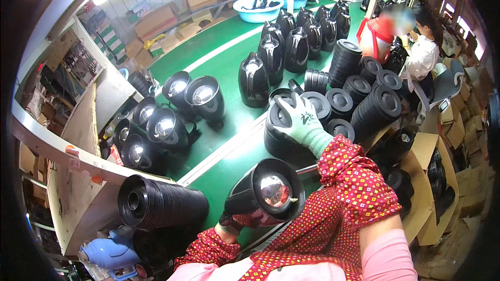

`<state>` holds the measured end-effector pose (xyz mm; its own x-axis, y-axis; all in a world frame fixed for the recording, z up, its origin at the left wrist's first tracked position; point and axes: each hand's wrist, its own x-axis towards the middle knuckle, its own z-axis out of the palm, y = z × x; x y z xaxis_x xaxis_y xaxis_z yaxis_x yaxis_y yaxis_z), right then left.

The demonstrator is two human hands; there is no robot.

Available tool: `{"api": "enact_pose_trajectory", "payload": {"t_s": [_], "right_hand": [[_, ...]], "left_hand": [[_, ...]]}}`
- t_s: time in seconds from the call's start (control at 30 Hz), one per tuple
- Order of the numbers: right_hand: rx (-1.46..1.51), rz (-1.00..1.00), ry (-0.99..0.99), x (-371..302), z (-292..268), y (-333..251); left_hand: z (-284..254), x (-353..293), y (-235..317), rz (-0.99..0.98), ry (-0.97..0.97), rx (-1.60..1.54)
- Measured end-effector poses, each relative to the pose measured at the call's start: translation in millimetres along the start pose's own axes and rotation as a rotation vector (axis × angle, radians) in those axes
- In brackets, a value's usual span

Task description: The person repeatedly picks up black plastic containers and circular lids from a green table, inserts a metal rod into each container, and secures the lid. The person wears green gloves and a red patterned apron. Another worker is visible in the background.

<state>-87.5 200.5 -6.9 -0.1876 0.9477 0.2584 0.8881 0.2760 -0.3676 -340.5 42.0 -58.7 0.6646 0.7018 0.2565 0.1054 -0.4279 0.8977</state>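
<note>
Nearest my camera is the pink sleeve (pixel 388 255), beside the red patterned apron (pixel 307 226). From the head view, I see the black jug (pixel 263 190) close in front of the body, its silvery mouth tilted toward me. The left hand (pixel 228 224), mostly hidden by the jug, grips it from its lower left end. The gloved right hand (pixel 303 118) is farther out, beyond and apart from the jug, fingers over a stack of discs (pixel 281 139); I cannot tell whether they grip the top one. More jugs (pixel 254 80) stand beyond on the green table (pixel 229 148).
</note>
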Motion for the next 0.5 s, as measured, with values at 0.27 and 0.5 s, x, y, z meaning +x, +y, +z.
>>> {"api": "enact_pose_trajectory", "payload": {"t_s": [0.27,0.5], "right_hand": [[0.555,-0.139,0.011,-113,-76,-35],[0.535,-0.059,-0.001,-205,-112,-49]], "left_hand": [[19,6,-8,-0.248,-0.016,-0.694],[48,0,1,-0.429,-0.039,-1.219]]}}
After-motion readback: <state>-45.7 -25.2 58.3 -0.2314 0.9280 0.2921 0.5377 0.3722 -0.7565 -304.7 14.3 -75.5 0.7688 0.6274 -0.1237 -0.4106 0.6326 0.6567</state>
